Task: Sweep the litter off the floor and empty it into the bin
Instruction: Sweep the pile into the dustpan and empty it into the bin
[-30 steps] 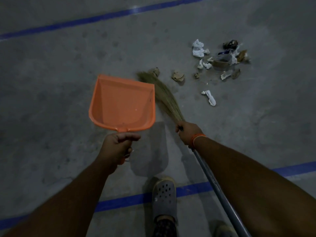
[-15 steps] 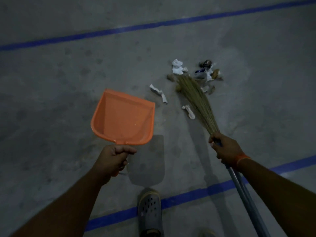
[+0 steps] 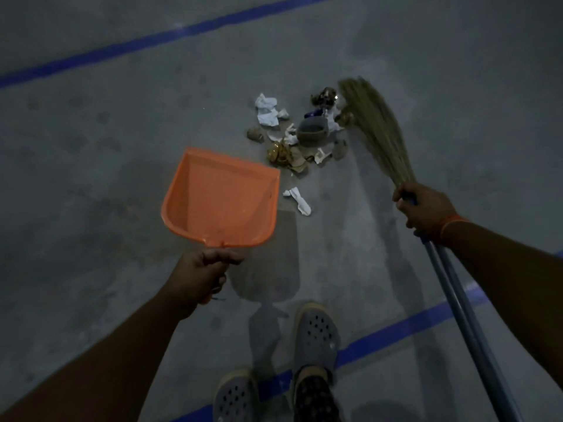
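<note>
My left hand (image 3: 199,274) grips the handle of an orange dustpan (image 3: 222,197), held above the grey floor with its mouth toward the litter. My right hand (image 3: 425,210) grips the blue-handled grass broom (image 3: 376,126) just below its bristles. The blurred bristle tip is at the far right side of the litter pile (image 3: 300,132), a cluster of white paper scraps, brown wrappers and a dark cup. One white scrap (image 3: 300,201) lies apart, just right of the dustpan. No bin is in view.
Bare concrete floor (image 3: 91,147) lies all around, crossed by a blue painted line (image 3: 152,41) at the far side and another blue line (image 3: 396,330) near my feet. My two grey clogs (image 3: 315,333) stand on the near line.
The broom has swung from the middle of the litter to its far right side. The litter has been pushed closer together and nearer the dustpan. The dustpan hand barely moved.
</note>
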Motion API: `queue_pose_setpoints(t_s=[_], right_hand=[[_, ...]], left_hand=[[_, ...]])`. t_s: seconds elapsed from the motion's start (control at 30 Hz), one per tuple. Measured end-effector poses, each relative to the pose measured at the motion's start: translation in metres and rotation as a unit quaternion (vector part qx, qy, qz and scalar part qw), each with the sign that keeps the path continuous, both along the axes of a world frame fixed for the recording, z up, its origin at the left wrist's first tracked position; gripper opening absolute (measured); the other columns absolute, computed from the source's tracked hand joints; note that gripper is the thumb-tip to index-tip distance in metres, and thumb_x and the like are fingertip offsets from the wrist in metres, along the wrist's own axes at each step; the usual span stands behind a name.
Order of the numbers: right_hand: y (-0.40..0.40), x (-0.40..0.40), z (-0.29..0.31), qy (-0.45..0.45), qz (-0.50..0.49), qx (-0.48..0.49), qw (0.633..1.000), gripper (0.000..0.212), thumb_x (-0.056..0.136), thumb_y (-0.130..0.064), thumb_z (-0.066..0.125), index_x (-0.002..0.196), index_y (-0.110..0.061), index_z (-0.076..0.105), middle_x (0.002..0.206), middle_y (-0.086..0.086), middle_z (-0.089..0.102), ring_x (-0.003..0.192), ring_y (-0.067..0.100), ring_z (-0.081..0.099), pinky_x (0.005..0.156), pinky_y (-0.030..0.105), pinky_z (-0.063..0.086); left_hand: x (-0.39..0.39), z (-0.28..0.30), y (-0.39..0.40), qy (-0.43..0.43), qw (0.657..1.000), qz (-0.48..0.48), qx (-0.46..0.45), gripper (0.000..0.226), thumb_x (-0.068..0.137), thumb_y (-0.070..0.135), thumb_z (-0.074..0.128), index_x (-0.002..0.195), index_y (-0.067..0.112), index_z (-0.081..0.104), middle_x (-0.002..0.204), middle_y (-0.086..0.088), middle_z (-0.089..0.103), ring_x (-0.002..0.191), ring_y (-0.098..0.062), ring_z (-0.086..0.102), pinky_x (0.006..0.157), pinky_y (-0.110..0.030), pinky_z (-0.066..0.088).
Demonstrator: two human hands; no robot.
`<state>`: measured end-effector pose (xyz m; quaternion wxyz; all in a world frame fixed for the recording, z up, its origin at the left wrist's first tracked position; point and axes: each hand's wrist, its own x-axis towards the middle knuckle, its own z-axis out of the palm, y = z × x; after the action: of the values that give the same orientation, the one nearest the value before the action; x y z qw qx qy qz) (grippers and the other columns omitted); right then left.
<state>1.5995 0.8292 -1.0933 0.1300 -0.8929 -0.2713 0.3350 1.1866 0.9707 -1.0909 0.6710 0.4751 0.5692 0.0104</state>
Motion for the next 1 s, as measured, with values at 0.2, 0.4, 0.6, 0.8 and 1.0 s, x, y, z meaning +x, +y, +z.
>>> queue_pose_setpoints(t_s=[0.2, 0.4, 0.6, 0.8, 1.0], right_hand=[[0.033, 0.056, -0.037, 0.012, 0.013, -0.007, 1.000, 0.010, 0.095, -0.018, 0.054, 0.093, -0.025, 0.062, 0.094, 0.017, 0.065, 0.062, 0.030, 0.067, 0.043, 0.029, 0.052], [0.043, 0.071, -0.067, 0.052, 0.060, -0.050, 0.996, 0.013, 0.092, -0.018, 0.055, 0.088, -0.029, 0.062, 0.100, 0.013, 0.066, 0.060, 0.027, 0.069, 0.053, 0.036, 0.058], [0.017, 0.042, -0.065, 0.079, 0.062, -0.033, 0.994, 0.012, 0.095, -0.017, 0.053, 0.093, -0.026, 0.060, 0.091, 0.013, 0.065, 0.066, 0.032, 0.070, 0.049, 0.033, 0.056], [-0.018, 0.015, -0.048, 0.094, 0.162, -0.006, 0.982, 0.010, 0.094, -0.015, 0.057, 0.094, -0.024, 0.061, 0.088, 0.003, 0.061, 0.060, 0.007, 0.056, 0.052, 0.018, 0.042], [-0.049, -0.003, -0.033, 0.090, 0.171, 0.025, 0.981, 0.014, 0.093, -0.016, 0.062, 0.094, -0.030, 0.062, 0.094, -0.002, 0.061, 0.067, 0.002, 0.056, 0.058, 0.015, 0.041]], left_hand=[[0.073, -0.025, 0.021, -0.024, 1.000, -0.010, 0.002, 0.027, 0.101, 0.000, 0.048, 0.100, 0.009, 0.073, 0.048, -0.003, 0.045, 0.038, -0.010, 0.033, 0.042, -0.014, 0.021], [0.108, -0.044, 0.033, -0.030, 0.999, -0.019, 0.012, 0.027, 0.100, -0.001, 0.048, 0.101, 0.007, 0.074, 0.048, -0.002, 0.045, 0.040, -0.013, 0.034, 0.043, -0.016, 0.021], [0.107, -0.041, 0.026, -0.014, 1.000, -0.015, -0.004, 0.028, 0.101, 0.004, 0.048, 0.099, 0.012, 0.075, 0.049, -0.004, 0.045, 0.040, -0.012, 0.030, 0.045, -0.016, 0.020], [0.088, -0.032, 0.017, -0.007, 1.000, 0.000, -0.009, 0.030, 0.100, 0.000, 0.048, 0.096, 0.011, 0.076, 0.051, -0.007, 0.046, 0.042, -0.012, 0.029, 0.045, -0.016, 0.021], [0.057, -0.033, 0.009, -0.013, 1.000, 0.015, -0.005, 0.031, 0.099, -0.003, 0.048, 0.095, 0.010, 0.076, 0.051, -0.008, 0.045, 0.041, -0.010, 0.031, 0.045, -0.014, 0.021]])
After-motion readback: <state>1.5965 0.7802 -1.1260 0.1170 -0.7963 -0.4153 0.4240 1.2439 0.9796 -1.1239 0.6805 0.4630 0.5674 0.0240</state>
